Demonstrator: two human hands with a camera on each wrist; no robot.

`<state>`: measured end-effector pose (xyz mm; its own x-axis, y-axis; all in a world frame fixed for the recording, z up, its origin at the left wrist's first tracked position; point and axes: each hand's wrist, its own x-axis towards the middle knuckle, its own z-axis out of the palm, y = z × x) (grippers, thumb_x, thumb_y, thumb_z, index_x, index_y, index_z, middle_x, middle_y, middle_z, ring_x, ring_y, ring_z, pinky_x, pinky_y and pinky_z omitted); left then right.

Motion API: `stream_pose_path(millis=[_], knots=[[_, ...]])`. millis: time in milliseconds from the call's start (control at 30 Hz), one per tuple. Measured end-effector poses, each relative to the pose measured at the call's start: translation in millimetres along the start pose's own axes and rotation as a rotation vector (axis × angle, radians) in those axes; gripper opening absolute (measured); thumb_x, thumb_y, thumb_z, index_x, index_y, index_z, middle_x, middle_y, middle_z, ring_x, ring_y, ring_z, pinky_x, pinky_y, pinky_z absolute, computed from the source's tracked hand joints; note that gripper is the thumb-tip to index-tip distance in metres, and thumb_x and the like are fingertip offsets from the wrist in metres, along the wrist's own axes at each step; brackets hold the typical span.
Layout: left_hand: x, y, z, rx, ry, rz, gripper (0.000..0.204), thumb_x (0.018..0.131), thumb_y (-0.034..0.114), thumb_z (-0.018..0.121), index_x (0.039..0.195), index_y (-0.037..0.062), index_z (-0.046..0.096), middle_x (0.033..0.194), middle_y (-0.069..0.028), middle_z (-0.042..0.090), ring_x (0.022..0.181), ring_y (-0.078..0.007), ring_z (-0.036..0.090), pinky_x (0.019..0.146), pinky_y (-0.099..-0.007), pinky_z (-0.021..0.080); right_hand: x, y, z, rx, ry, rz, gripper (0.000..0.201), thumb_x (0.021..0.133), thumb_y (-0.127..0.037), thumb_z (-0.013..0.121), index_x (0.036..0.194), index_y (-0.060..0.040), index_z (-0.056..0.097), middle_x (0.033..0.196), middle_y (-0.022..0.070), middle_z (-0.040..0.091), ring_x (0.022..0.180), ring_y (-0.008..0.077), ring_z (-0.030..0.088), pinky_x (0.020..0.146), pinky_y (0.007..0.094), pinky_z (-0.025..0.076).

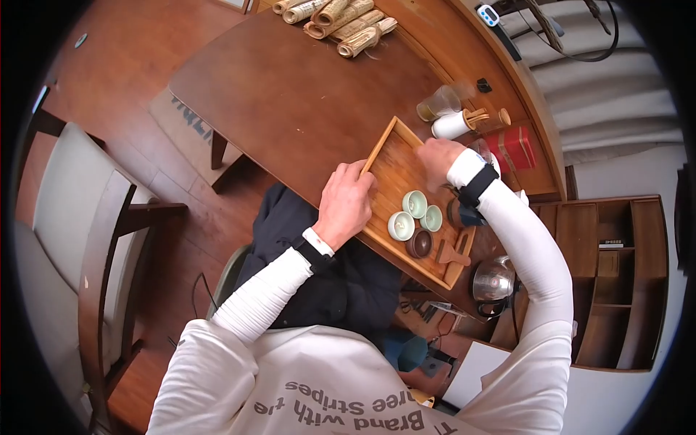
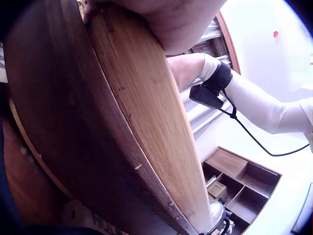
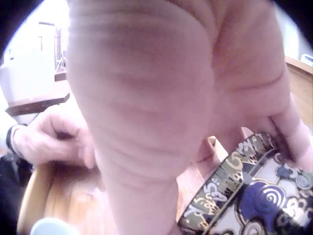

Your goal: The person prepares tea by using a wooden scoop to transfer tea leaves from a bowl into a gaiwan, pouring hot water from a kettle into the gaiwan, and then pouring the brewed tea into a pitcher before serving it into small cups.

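Note:
My left hand (image 1: 346, 205) grips the near rim of the wooden tray (image 1: 378, 147), fingers curled over it; the left wrist view shows this hand (image 2: 171, 19) above the tray's side (image 2: 151, 112). Blurred, my right hand (image 1: 437, 161) is over the tray's far part, its fingertips hidden. Three pale green cups (image 1: 415, 204) and a brown cup (image 1: 419, 243) stand together in the tray, near a wooden piece (image 1: 453, 254). In the right wrist view a patterned vessel (image 3: 264, 196) shows below my right hand (image 3: 146, 93); contact is unclear.
Paper rolls (image 1: 359, 38) lie at the table's far end. Beyond the tray are a glass (image 1: 438, 104), a white holder (image 1: 451, 125) and a red box (image 1: 511, 148). A metal kettle (image 1: 494, 279) stands at the right; a chair (image 1: 109, 217) is at the left.

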<state>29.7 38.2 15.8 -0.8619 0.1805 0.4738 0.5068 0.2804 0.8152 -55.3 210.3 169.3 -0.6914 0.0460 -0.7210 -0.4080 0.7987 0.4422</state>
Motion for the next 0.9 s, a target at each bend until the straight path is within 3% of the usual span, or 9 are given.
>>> stream_pose_path(millis=[67,167,300,333,367,433,633,833,900], knots=[[0.9,-0.8,-0.7,0.004,-0.011,0.0,0.018,0.078,-0.007,0.058,0.092,0.0019,0.065,0.124,-0.0151,0.065,0.106,-0.0366,0.06,0.091,-0.0454,0.052,-1.9,-0.4,-7.5,0.052,0.039,-0.02,0.043,0.062,-0.014,0.084,0.1,0.0009,0.072,0.101,0.0215,0.074,0.1,0.0353,0.073,0.085,0.0404,0.061],[0.7,-1.1,-1.4,-0.002,0.001,-0.001,0.016,0.078,-0.007,0.058,0.089,0.0026,0.064,0.123,-0.0146,0.065,0.106,-0.0362,0.06,0.09,-0.0452,0.052,-2.5,30.0,22.9,0.428,0.543,-0.231,0.048,0.064,-0.022,0.085,0.096,-0.0006,0.056,0.095,0.0195,0.066,0.095,0.0401,0.065,0.081,0.0434,0.053],[2.4,0.3,-1.3,0.004,-0.01,0.009,0.018,0.078,-0.008,0.057,0.09,0.0031,0.065,0.122,-0.0145,0.066,0.105,-0.0366,0.06,0.089,-0.0445,0.052,-23.2,29.7,73.3,0.904,0.808,-0.023,0.05,0.068,-0.024,0.088,0.096,-0.0029,0.053,0.101,0.0134,0.068,0.095,0.0256,0.067,0.085,0.0361,0.053],[2.0,0.7,-1.0,0.009,-0.006,0.006,0.018,0.078,-0.008,0.056,0.09,0.0031,0.065,0.121,-0.0146,0.066,0.105,-0.037,0.06,0.089,-0.0445,0.052,-20.3,25.3,92.2,0.904,0.94,0.036,0.05,0.071,-0.025,0.09,0.098,-0.0037,0.053,0.11,0.0129,0.07,0.102,0.0213,0.068,0.092,0.035,0.053],[3.1,0.3,-0.4,0.008,-0.022,0.018,0.018,0.078,-0.008,0.056,0.09,0.0031,0.065,0.121,-0.0146,0.066,0.105,-0.037,0.06,0.089,-0.0445,0.052,-13.1,23.4,107.4,0.917,0.946,0.052,0.05,0.071,-0.025,0.09,0.098,-0.0037,0.053,0.11,0.0129,0.07,0.102,0.0213,0.068,0.092,0.035,0.053],[2.4,2.0,-0.6,0.018,-0.017,0.009,0.015,0.078,-0.007,0.059,0.088,0.0013,0.065,0.119,-0.0167,0.065,0.104,-0.0369,0.06,0.09,-0.0443,0.052,-8.8,7.9,131.0,1.061,1.275,0.091,0.05,0.071,-0.026,0.091,0.097,-0.0044,0.054,0.115,0.0169,0.07,0.107,0.0314,0.068,0.093,0.0403,0.054],[3.4,-1.0,1.4,0.061,-0.082,0.068,0.016,0.079,-0.008,0.057,0.089,0.0016,0.065,0.122,-0.0172,0.065,0.106,-0.0385,0.06,0.09,-0.0456,0.052,-5.0,-5.1,154.0,1.153,1.293,0.19,0.052,0.069,-0.024,0.094,0.098,-0.0039,0.056,0.126,0.0207,0.066,0.116,0.0376,0.065,0.099,0.0419,0.052],[3.3,-1.9,0.9,0.102,-0.095,0.066,0.015,0.083,-0.008,0.057,0.09,0.0032,0.064,0.12,-0.0175,0.066,0.106,-0.0395,0.06,0.091,-0.0462,0.051,-25.3,0.3,162.0,1.053,1.232,0.141,0.058,0.071,-0.037,0.092,0.107,-0.0025,0.064,0.139,0.0239,0.058,0.125,0.042,0.06,0.102,0.0456,0.051],[3.8,1.4,-0.9,0.102,-0.101,0.074,0.016,0.086,-0.008,0.058,0.093,0.0036,0.067,0.117,-0.0185,0.066,0.107,-0.0406,0.061,0.093,-0.0455,0.05,-34.8,-4.8,166.9,1.041,1.371,0.154,0.054,0.073,-0.038,0.09,0.108,-0.0033,0.067,0.138,0.0219,0.06,0.123,0.0397,0.061,0.1,0.0447,0.053]])
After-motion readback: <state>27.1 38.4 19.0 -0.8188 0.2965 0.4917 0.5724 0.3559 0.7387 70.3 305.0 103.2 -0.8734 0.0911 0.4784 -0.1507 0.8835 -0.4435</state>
